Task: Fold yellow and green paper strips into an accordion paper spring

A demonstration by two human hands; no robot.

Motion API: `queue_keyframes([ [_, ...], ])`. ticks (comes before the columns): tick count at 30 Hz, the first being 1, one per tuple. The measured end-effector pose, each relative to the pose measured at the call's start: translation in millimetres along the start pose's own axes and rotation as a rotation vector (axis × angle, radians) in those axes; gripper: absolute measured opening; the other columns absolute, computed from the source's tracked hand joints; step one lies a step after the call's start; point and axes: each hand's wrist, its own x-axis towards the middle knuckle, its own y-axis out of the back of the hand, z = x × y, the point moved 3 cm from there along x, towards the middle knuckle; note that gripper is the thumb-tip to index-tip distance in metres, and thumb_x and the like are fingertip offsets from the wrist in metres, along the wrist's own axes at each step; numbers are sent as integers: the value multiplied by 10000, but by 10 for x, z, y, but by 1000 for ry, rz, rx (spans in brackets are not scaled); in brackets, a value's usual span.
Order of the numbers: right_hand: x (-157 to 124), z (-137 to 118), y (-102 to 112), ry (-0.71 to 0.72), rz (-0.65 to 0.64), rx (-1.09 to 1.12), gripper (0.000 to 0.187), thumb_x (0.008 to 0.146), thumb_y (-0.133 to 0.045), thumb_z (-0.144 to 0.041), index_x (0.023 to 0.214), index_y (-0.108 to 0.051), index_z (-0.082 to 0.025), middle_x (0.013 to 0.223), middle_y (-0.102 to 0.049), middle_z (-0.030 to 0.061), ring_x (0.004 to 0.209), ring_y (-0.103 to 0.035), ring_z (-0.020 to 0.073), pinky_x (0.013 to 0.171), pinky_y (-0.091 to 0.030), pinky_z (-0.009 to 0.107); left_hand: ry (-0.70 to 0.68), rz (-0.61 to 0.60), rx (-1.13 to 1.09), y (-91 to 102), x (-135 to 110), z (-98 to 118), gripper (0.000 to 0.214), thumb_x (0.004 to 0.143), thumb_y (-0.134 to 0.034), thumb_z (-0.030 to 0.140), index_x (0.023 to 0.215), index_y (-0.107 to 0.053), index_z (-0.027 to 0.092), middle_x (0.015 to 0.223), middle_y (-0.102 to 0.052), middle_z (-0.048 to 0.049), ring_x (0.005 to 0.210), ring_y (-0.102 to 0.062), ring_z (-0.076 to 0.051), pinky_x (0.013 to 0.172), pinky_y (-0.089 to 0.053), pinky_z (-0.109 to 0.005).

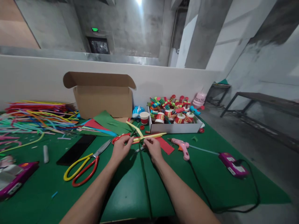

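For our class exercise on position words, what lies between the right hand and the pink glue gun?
In the head view, a piece of red paper lies between the right hand and the pink glue gun, on the green table.

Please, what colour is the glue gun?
The glue gun is pink; it shows best in the head view.

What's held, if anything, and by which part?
The right hand pinches a long green strip toward its far end, beside a yellow strip; whether the left hand holds anything cannot be told.
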Motion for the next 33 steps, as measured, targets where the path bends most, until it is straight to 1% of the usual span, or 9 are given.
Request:
queue_keyframes([
  [2, -39, -22, -35, 20, -43, -58, 145, 604, -668, -288, 647, -615, -159, 507, -583, -32, 477, -551, 102, 539, -460, 231, 68, 50, -82, 25, 30, -51, 385, 789, -480, 489, 624, -625, 173, 633, -606, -18, 648, -519, -163, 668, -389, -271],
  [6, -123, -77, -126, 65, -122, -93, 134, 618, -656, -290, 649, -613, -167, 545, -604, -23, 494, -567, 114, 543, -472, 241, 235, -51, -272, -56, 24, -94, 377, 717, -567, 528, 645, -652, 167, 685, -646, -38, 677, -547, -173, 677, -399, -274],
  [11, -158, -107, -158, 60, -171, -134, 130, 637, -648, -288, 683, -635, -167, 538, -611, -24, 503, -585, 121, 568, -488, 252, 354, -24, -560, -121, -17, -123, 311, 526, -767, 419, 648, -636, 164, 653, -628, -17, 613, -531, -135, 610, -394, -244],
  [13, -162, -99, -160, 50, -179, -135, 125, 642, -642, -279, 692, -646, -164, 532, -613, -24, 499, -584, 118, 570, -489, 251, 369, -30, -605, -135, -23, -146, 307, 507, -784, 393, 627, -627, 158, 626, -618, -12, 583, -523, -121, 587, -389, -235],
  [17, -161, -70, -155, 46, -146, -127, 129, 636, -657, -276, 693, -663, -161, 539, -626, -17, 500, -586, 114, 575, -491, 249, 337, -48, -586, -149, -23, -172, 274, 553, -767, 380, 611, -629, 150, 602, -604, -8, 552, -502, -105, 548, -369, -221],
  [21, -144, -14, -148, -67, -141, 16, 206, 619, -696, -345, 685, -647, -156, 569, -636, -10, 499, -593, 107, 572, -511, 248, 306, -32, -584, -156, -23, -167, 252, 564, -763, 362, 592, -631, 149, 584, -598, -6, 538, -491, -100, 540, -368, -218],
  [25, -131, 41, -152, -156, -148, 159, 291, 560, -758, -367, 691, -610, -155, 621, -652, 4, 524, -611, 103, 564, -527, 239, 305, -1, -596, -167, -24, -148, 245, 549, -773, 343, 622, -643, 148, 574, -597, 1, 528, -486, -96, 525, -361, -211],
  [29, -127, 71, -148, -163, -115, 167, 293, 541, -777, -334, 679, -598, -148, 579, -638, 0, 496, -602, 99, 535, -527, 226, 333, 26, -617, -197, -34, -133, 277, 500, -801, 327, 626, -645, 135, 585, -614, -9, 540, -506, -99, 526, -373, -208],
  [33, -134, 19, -127, -162, -97, 185, 292, 536, -770, -302, 734, -618, -152, 599, -659, 3, 502, -606, 98, 533, -521, 217, 405, 14, -741, -254, -51, -162, 303, 502, -803, 339, 657, -652, 127, 596, -624, -20, 546, -531, -105, 537, -405, -217],
])
